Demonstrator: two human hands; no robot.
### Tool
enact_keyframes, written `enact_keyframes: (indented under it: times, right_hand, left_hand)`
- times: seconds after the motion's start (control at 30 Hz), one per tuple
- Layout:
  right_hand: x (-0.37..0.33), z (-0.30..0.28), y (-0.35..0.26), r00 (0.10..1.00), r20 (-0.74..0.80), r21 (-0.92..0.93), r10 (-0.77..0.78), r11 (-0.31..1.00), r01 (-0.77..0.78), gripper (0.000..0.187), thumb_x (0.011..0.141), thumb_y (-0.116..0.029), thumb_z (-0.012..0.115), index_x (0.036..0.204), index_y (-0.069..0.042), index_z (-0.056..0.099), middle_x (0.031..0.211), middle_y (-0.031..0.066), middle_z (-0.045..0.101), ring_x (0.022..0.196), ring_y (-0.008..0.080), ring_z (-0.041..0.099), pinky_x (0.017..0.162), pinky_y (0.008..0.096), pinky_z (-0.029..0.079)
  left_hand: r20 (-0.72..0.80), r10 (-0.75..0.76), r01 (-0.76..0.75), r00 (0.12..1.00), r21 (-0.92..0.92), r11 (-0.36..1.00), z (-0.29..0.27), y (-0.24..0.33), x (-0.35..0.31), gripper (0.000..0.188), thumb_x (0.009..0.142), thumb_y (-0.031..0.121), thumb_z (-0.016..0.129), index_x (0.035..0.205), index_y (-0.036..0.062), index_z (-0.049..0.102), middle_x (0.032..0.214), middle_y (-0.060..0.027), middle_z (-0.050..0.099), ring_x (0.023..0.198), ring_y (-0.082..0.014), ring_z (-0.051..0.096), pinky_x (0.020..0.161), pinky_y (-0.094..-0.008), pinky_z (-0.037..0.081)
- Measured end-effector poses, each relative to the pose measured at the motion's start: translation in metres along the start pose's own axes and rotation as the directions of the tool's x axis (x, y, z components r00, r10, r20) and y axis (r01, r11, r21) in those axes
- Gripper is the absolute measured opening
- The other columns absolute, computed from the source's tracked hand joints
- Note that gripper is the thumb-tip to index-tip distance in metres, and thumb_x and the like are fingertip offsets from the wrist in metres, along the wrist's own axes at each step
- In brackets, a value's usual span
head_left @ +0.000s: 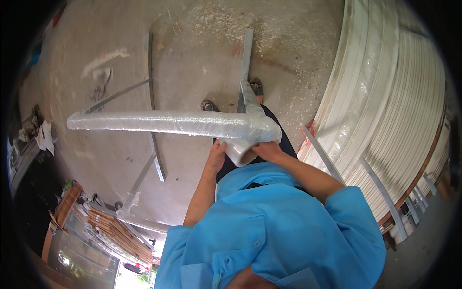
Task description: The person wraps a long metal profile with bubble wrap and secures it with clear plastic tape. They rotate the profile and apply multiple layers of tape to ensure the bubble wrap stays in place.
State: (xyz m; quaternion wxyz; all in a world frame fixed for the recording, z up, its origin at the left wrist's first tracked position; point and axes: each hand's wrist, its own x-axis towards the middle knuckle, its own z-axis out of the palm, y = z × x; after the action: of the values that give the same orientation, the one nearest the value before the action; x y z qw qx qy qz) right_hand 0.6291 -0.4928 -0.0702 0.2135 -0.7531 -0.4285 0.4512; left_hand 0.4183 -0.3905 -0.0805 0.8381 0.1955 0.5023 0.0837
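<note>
A long bundle [168, 124] wrapped in clear plastic film lies crosswise in front of me, its right end close to my body. Just below that end is a roll of stretch film [234, 151], tilted, with its hollow core facing toward me. My left hand [219, 153] grips the roll's left side, its fingers partly hidden behind the roll. On the other side, my right hand [268, 151] is closed at the roll's core end, close under the bundle. A strip of film [251, 98] hangs at the bundle's right end, by a metal support.
Grey metal supports [152, 96] stand under the bundle, another metal bar [248, 53] ahead. Stacked long white panels [409, 101] fill the right side, with metal rack bars [382, 195]. Brown boards [115, 229] lie at lower left. My sandalled feet are near the right support.
</note>
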Motion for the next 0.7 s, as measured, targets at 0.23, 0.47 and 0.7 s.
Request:
enact_keyframes:
  times: [0.23, 0.47, 0.7]
  right_hand:
    - [0.022, 0.022, -0.063, 0.985, -0.040, 0.240, 0.169, 0.958, -0.155, 0.040, 0.082, -0.026, 0.067, 0.116, -0.005, 0.063, 0.113, 0.0198, 0.064, 0.113, 0.0392, 0.056, 0.098, 0.0481, 0.042]
    - [0.024, 0.025, -0.064, 0.991, -0.040, 0.345, 0.125, 0.933, -0.103, 0.043, 0.086, -0.034, 0.069, 0.118, -0.006, 0.063, 0.118, 0.0204, 0.062, 0.113, 0.0386, 0.057, 0.098, 0.0468, 0.042]
    - [-0.002, -0.085, 0.017, 0.847, 0.506, 0.163, 0.164, 0.946, -0.281, 0.050, 0.080, -0.037, 0.073, 0.119, -0.007, 0.066, 0.113, 0.0167, 0.069, 0.101, 0.0333, 0.066, 0.090, 0.0433, 0.051]
  left_hand:
    - [0.217, 0.068, 0.062, 0.974, -0.538, 0.840, 0.007, 0.017, -0.021, 0.099, 0.076, 0.056, 0.076, 0.152, 0.0170, 0.025, 0.148, -0.0129, 0.040, 0.140, -0.0340, 0.035, 0.112, -0.0561, 0.032]
    - [-0.371, 0.144, -0.263, 0.917, -0.295, 0.918, 0.050, 0.019, 0.000, 0.055, 0.089, 0.017, 0.069, 0.136, 0.0089, 0.042, 0.125, -0.0110, 0.055, 0.111, -0.0276, 0.060, 0.090, -0.0447, 0.054]
    - [-0.380, 0.167, -0.286, 0.910, -0.283, 0.915, 0.023, 0.010, 0.043, 0.035, 0.097, 0.030, 0.057, 0.123, 0.0062, 0.055, 0.113, -0.0116, 0.063, 0.102, -0.0248, 0.065, 0.085, -0.0451, 0.057]
